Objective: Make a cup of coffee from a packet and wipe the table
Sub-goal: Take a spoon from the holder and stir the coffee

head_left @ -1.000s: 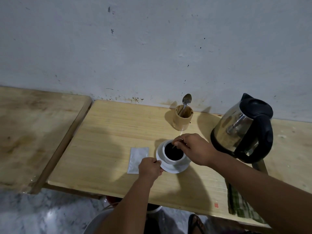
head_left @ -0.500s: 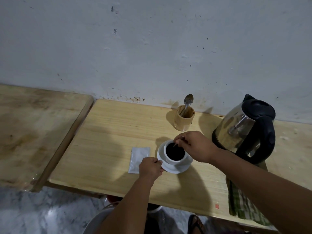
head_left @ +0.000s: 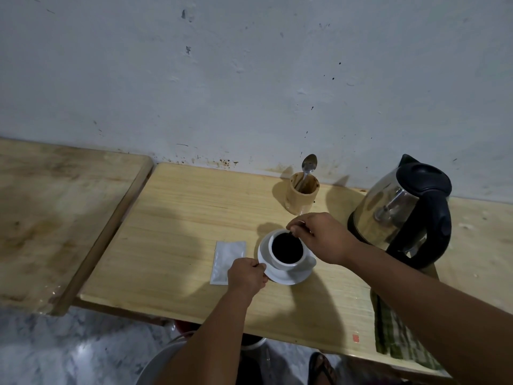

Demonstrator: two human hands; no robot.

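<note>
A white cup (head_left: 288, 263) full of dark coffee stands on a white saucer (head_left: 291, 276) near the middle of the light wooden table (head_left: 177, 218). My left hand (head_left: 246, 275) pinches the saucer's near-left rim. My right hand (head_left: 322, 236) hovers over the cup's far rim, fingers closed on a thin spoon handle (head_left: 294, 231) that dips into the coffee. A white packet (head_left: 228, 262) lies flat just left of the saucer, partly under my left hand. A green checked cloth (head_left: 399, 340) lies at the table's near-right edge.
A steel kettle (head_left: 402, 212) with black handle and lid stands right of the cup. Behind the cup, a wooden holder (head_left: 302, 194) carries a spoon (head_left: 308, 165). A second wooden table (head_left: 55, 207) adjoins on the left. The wall runs along the back.
My right hand has shifted slightly around the cup's far rim with the spoon. My left hand stays on the saucer. The view has moved a little.
</note>
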